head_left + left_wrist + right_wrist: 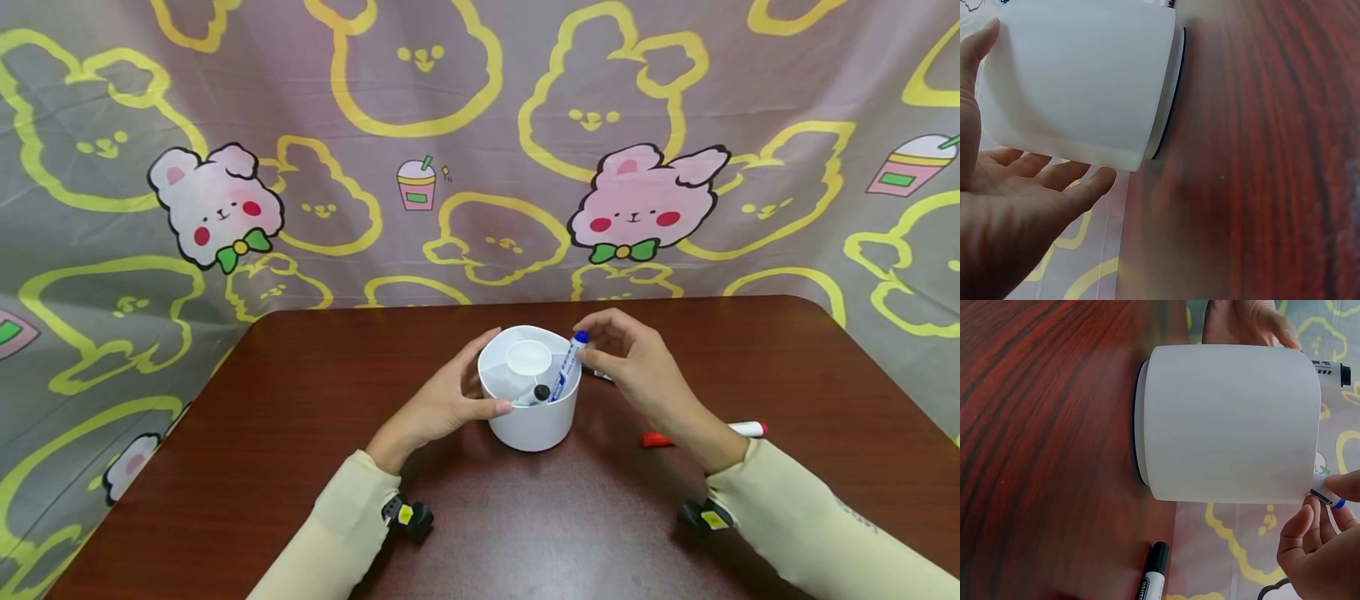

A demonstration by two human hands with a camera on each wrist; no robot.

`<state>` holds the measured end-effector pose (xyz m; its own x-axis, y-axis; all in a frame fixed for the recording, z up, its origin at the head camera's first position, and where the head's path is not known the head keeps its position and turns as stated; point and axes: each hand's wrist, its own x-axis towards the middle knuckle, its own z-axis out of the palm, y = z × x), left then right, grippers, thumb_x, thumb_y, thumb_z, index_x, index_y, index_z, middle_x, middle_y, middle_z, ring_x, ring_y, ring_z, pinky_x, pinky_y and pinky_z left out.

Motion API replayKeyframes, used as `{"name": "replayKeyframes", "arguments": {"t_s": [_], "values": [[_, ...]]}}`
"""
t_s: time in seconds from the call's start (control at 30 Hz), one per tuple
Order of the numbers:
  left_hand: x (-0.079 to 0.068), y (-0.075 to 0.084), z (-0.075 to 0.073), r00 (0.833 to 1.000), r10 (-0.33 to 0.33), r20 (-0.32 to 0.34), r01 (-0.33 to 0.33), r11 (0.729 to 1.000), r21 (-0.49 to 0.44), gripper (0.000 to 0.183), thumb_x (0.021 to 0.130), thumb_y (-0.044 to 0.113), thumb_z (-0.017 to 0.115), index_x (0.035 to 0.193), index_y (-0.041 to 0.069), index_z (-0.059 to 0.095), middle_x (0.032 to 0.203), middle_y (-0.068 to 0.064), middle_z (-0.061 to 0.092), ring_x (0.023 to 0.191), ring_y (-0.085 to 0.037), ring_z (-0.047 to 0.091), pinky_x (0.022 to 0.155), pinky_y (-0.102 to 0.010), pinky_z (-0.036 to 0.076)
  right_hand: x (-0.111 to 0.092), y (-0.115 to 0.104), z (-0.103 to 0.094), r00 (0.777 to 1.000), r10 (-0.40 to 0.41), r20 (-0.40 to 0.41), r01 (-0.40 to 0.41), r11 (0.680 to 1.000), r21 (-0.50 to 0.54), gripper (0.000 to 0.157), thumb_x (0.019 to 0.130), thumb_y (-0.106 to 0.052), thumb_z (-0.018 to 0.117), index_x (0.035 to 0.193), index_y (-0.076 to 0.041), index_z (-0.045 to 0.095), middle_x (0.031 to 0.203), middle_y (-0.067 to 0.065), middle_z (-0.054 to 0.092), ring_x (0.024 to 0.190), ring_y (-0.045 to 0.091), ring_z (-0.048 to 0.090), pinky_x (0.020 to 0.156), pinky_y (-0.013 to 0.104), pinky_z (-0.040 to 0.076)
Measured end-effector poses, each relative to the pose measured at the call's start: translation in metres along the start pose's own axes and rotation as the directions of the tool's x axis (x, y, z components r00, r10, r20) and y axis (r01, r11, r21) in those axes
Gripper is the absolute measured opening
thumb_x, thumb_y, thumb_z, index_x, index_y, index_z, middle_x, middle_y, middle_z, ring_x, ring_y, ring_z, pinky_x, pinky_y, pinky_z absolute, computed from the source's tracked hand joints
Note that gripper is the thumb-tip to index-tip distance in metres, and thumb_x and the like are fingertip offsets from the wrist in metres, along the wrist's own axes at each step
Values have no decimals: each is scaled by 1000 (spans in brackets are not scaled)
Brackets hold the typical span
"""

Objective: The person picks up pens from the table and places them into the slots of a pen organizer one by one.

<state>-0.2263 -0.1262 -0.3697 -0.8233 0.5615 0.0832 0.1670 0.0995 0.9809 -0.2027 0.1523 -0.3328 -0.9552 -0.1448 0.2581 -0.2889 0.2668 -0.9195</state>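
A white round pen holder (531, 427) with inner dividers stands on the table. My left hand (442, 392) holds it from the left, thumb over the front rim and fingers around the far side. In the left wrist view, the left fingers (1063, 175) lie along its wall. A blue-capped whiteboard marker (567, 367) leans inside the holder at its right. The thumb and fingers of my right hand (637, 358) pinch its upper end; the lower end is hidden in the holder. A black-capped marker (534, 395) leans in the front compartment.
A red-and-white marker (657, 438) lies on the brown table (300, 467), partly hidden under the right wrist. Another black-capped marker (1155, 569) lies right of the holder. A patterned curtain (465, 167) hangs behind the table.
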Motion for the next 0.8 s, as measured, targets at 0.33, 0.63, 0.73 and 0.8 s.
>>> {"name": "replayKeyframes", "arguments": {"t_s": [0.33, 0.63, 0.73, 0.8], "values": [[2, -1, 5, 1000, 17, -20, -17, 1000, -7, 112, 82, 6, 89, 168, 15, 17, 158, -17, 45, 135, -29, 54, 110, -35, 47, -2, 1, 1, 1000, 8, 10, -8, 1000, 2, 29, 97, -5, 72, 124, 0, 64, 106, 6, 68, 86, 14, 62, 67, 24, 53], [5, 0, 11, 997, 2, -74, 3, 997, 72, 121, 76, 10, 94, 168, 19, 16, 153, -13, 51, 136, -26, 52, 119, -42, 38, -6, 6, -14, 1000, -3, 20, 4, 999, -51, 30, 98, -6, 72, 127, -2, 62, 108, 3, 69, 94, 13, 66, 79, 22, 56], [5, 1, 12, 997, 8, -81, 0, 996, 91, 122, 76, 12, 95, 168, 18, 16, 153, -14, 51, 138, -27, 52, 121, -45, 34, -9, 8, -23, 1000, 6, 17, -5, 996, -91, 30, 99, -8, 71, 127, -3, 62, 114, 4, 69, 97, 11, 67, 83, 20, 56], [5, 1, 12, 996, 10, -85, -1, 995, 100, 121, 76, 14, 95, 168, 18, 16, 153, -14, 52, 138, -27, 51, 123, -46, 32, -11, 10, -28, 1000, 21, 17, -18, 992, -124, 30, 99, -10, 71, 127, -4, 62, 118, 6, 69, 98, 8, 67, 83, 20, 56]]}}
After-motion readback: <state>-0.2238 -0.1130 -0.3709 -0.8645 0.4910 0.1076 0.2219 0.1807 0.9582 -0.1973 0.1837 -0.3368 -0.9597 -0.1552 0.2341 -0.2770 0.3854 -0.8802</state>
